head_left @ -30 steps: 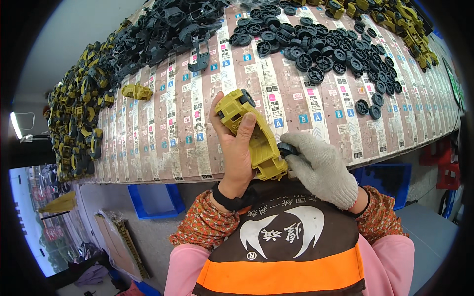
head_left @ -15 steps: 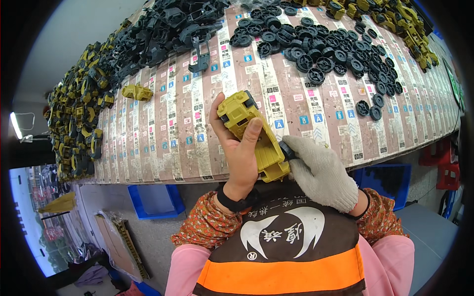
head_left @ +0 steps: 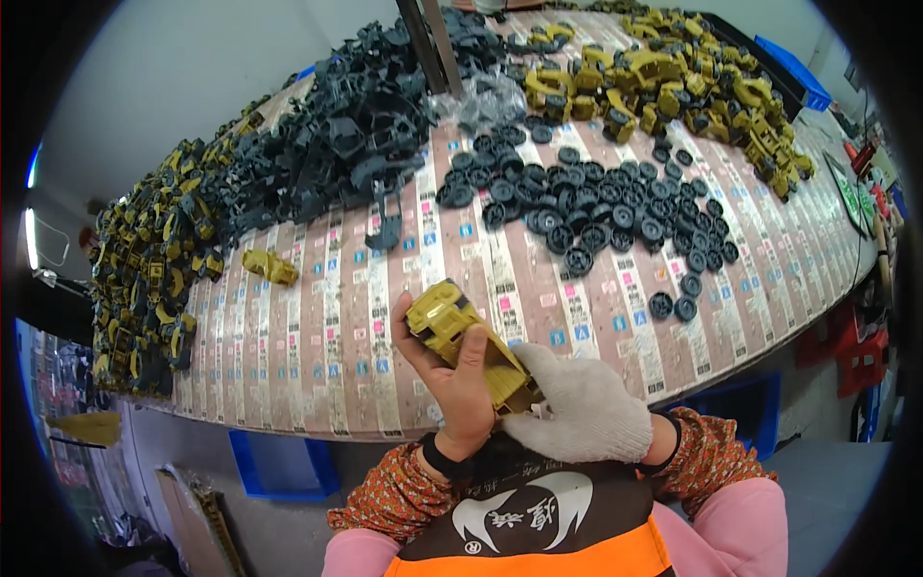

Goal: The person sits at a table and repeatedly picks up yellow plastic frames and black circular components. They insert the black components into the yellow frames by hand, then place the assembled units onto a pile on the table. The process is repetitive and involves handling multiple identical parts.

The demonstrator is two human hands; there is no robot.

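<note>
Over the table's near edge, my bare left hand [head_left: 460, 389] grips a yellow toy truck [head_left: 445, 320], thumb along its side and fingers behind. The truck is tilted, its cab pointing up and left. My right hand [head_left: 582, 409], in a pale knitted glove, closes around the truck's lower rear end. The glove hides that end, and any small part under its fingers cannot be seen. Past the truck lie many loose black toy wheels [head_left: 623, 213]. A separate yellow toy piece [head_left: 269, 267] rests on the table to the left.
Dark grey plastic parts [head_left: 327, 154] are heaped at the far left of the table [head_left: 288, 365]. Yellow-and-black toy vehicles pile up along the left edge [head_left: 144, 308] and far right [head_left: 663, 77]. Blue bins [head_left: 284, 466] stand below the near edge; red stools [head_left: 860, 361] at right.
The view has tilted up, showing more of the far table. My gloved hand has shifted from the truck's side to around its rear end. The black wheel at its fingertips is now hidden.
</note>
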